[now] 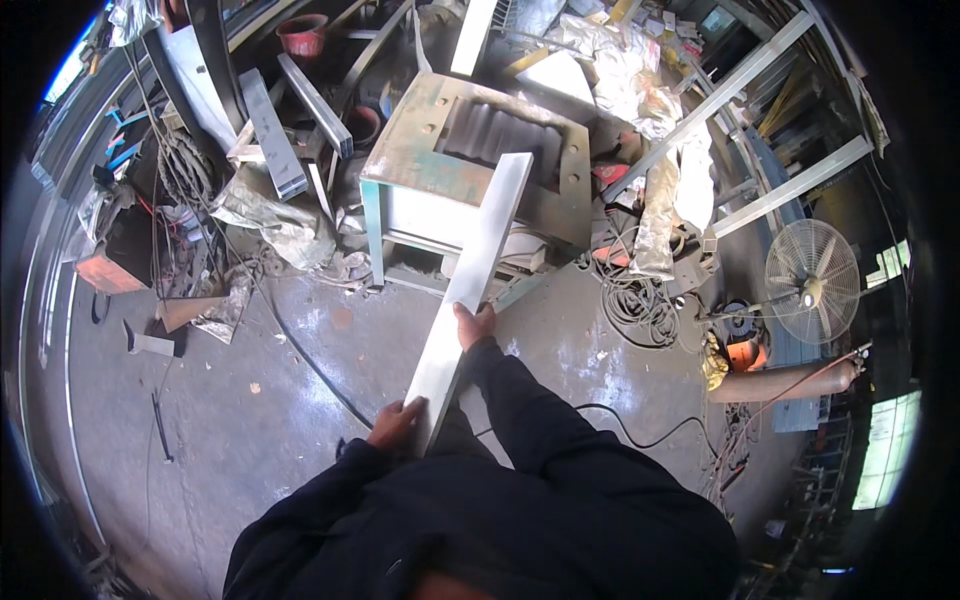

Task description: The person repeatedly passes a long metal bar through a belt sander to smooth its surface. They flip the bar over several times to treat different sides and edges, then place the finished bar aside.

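Observation:
I hold a long pale metal bar (478,262) that slants from my chest up toward a worn green steel work table (405,160). My left hand (397,422) grips the bar's near end from the left side. My right hand (474,326) clasps it further along, on its right edge. The bar's far end lies over the table top, next to a ribbed grey sheet (488,130). Dark sleeves cover both my arms.
Metal offcuts and beams (272,130) pile up at the back left. Coiled cables (638,305) lie on the concrete floor to the right, near a standing fan (812,280) and a gas cylinder (780,380). Long pale profiles (720,95) lean at the back right. A black cable (310,360) crosses the floor.

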Action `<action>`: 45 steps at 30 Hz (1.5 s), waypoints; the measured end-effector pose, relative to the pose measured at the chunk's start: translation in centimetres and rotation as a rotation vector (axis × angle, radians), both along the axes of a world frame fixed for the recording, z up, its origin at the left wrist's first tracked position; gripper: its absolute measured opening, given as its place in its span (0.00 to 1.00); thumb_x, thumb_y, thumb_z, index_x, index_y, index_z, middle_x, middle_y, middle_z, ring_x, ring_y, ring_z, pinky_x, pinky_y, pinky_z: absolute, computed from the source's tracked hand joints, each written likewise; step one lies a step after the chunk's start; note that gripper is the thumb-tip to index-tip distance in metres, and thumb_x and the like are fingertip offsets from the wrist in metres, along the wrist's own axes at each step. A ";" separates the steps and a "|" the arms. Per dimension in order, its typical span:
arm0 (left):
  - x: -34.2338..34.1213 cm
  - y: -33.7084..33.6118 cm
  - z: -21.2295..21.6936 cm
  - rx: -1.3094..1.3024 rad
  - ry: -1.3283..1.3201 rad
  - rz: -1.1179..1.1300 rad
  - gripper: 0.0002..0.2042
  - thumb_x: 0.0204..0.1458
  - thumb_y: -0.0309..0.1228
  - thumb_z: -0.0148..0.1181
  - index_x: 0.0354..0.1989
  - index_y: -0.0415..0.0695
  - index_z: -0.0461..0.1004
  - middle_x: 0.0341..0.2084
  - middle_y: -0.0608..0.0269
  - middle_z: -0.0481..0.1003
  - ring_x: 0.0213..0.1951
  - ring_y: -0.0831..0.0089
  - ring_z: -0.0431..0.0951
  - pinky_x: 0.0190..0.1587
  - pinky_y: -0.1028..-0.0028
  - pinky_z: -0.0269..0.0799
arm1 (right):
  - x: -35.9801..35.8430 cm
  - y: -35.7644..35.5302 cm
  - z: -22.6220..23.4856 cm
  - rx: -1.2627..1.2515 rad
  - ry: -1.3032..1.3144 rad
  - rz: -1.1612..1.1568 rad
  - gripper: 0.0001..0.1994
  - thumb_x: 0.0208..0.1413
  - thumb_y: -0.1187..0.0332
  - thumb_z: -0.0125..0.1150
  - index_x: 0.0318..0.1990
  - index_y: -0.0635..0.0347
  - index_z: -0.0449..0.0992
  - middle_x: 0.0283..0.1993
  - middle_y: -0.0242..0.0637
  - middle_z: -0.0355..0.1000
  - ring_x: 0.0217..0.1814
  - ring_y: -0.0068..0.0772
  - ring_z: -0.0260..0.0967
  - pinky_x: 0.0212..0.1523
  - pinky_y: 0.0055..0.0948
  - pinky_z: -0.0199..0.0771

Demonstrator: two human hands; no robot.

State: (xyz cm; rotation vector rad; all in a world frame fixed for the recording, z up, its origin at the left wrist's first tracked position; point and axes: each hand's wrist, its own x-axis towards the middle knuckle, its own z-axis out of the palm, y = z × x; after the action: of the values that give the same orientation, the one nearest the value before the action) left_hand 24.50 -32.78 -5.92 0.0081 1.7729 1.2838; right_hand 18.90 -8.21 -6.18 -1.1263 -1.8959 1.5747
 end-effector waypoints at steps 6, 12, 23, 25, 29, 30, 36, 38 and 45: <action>-2.8 -1.3 4.2 0.420 -0.602 -0.053 0.22 0.51 0.34 0.62 0.53 0.36 0.70 0.43 0.56 0.77 0.42 0.65 0.79 0.45 0.65 0.76 | -0.2 1.5 0.5 -0.338 0.148 0.013 0.26 0.56 0.46 0.61 0.46 0.63 0.77 0.43 0.30 0.72 0.40 0.23 0.67 0.44 0.25 0.68; -3.9 2.2 6.9 0.290 -0.501 -0.122 0.23 0.46 0.29 0.61 0.52 0.36 0.70 0.42 0.56 0.76 0.42 0.64 0.77 0.46 0.67 0.73 | -2.5 3.4 3.1 -0.287 -0.018 0.075 0.38 0.58 0.34 0.48 0.49 0.69 0.76 0.42 0.38 0.74 0.47 0.31 0.67 0.50 0.29 0.67; -8.5 14.0 10.5 -0.097 0.268 -0.282 0.23 0.44 0.32 0.61 0.48 0.35 0.66 0.38 0.36 0.75 0.43 0.43 0.76 0.46 0.58 0.71 | -8.3 6.8 8.0 0.582 -0.357 0.222 0.20 0.52 0.61 0.58 0.45 0.67 0.63 0.44 0.55 0.69 0.48 0.59 0.70 0.46 0.50 0.72; -9.6 16.5 10.4 -0.173 0.333 -0.287 0.21 0.45 0.33 0.61 0.45 0.35 0.67 0.37 0.35 0.75 0.43 0.41 0.76 0.46 0.56 0.70 | -10.3 9.0 8.1 0.517 -0.382 0.219 0.19 0.52 0.63 0.57 0.46 0.67 0.62 0.44 0.55 0.70 0.47 0.58 0.71 0.46 0.50 0.72; -14.3 21.9 8.8 -0.082 0.351 -0.334 0.23 0.46 0.38 0.61 0.46 0.35 0.67 0.37 0.34 0.75 0.44 0.40 0.76 0.46 0.54 0.70 | -15.2 14.8 7.8 0.685 -0.389 0.208 0.31 0.52 0.59 0.53 0.60 0.72 0.58 0.57 0.61 0.66 0.54 0.57 0.70 0.56 0.47 0.70; -15.7 23.4 8.5 -0.075 0.357 -0.336 0.23 0.45 0.37 0.61 0.46 0.35 0.67 0.38 0.34 0.75 0.44 0.40 0.76 0.46 0.54 0.70 | -16.5 16.6 8.0 0.640 -0.438 0.251 0.34 0.51 0.59 0.53 0.62 0.73 0.56 0.60 0.61 0.64 0.55 0.56 0.70 0.57 0.46 0.69; -22.5 31.2 8.3 -0.086 0.451 -0.328 0.15 0.41 0.33 0.60 0.32 0.30 0.71 0.28 0.38 0.74 0.34 0.47 0.75 0.38 0.58 0.71 | -23.9 24.5 11.8 0.498 -0.592 0.267 0.27 0.50 0.58 0.54 0.53 0.71 0.62 0.59 0.59 0.66 0.58 0.49 0.71 0.57 0.42 0.71; -23.4 31.7 8.3 -0.009 0.687 -0.437 0.13 0.40 0.32 0.60 0.20 0.31 0.70 0.16 0.46 0.72 0.21 0.57 0.75 0.27 0.61 0.70 | -25.3 25.3 12.9 0.438 -0.621 0.291 0.28 0.50 0.62 0.55 0.55 0.71 0.59 0.57 0.55 0.70 0.57 0.49 0.71 0.56 0.40 0.73; -21.6 29.8 6.5 -0.124 0.403 -0.302 0.19 0.43 0.37 0.58 0.23 0.26 0.73 0.31 0.29 0.75 0.36 0.41 0.78 0.42 0.55 0.73 | -23.3 22.7 11.7 0.503 -0.611 0.305 0.28 0.50 0.62 0.56 0.54 0.74 0.58 0.50 0.57 0.73 0.52 0.52 0.74 0.53 0.41 0.73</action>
State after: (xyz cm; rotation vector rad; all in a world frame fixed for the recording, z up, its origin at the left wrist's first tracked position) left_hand 2.93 -2.96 0.61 0.4772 2.0921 0.9983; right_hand -4.39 14.47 5.47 -1.2032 -2.7664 0.8181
